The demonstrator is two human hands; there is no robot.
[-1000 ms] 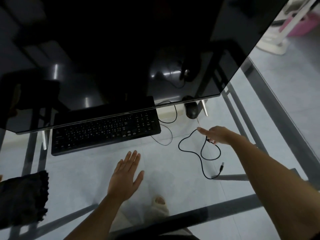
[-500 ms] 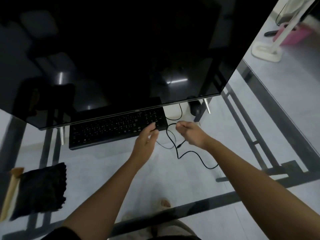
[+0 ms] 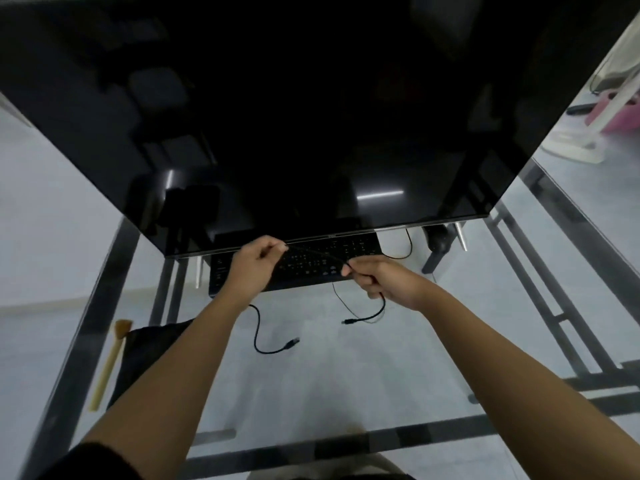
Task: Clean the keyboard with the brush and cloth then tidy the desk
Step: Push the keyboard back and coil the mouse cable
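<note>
Black thin cable (image 3: 255,337) runs taut between both hands above the black keyboard (image 3: 311,271), which sits at the far edge of the glass tabletop (image 3: 311,375), partly under the dark monitor (image 3: 311,133). The left hand (image 3: 254,268) pinches it between thumb and fingertips. The right hand (image 3: 381,284) is curled round it, and both plug ends dangle towards the glass. Stretched like this, it seems ready for coiling, part of tidying. The wooden-handled brush (image 3: 109,365) and the black cloth (image 3: 145,355) lie by the left edge.

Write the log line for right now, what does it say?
left hand: pinches cable | right hand: grips cable | cable: stretched over keyboard | brush, cloth: untouched at left
</note>
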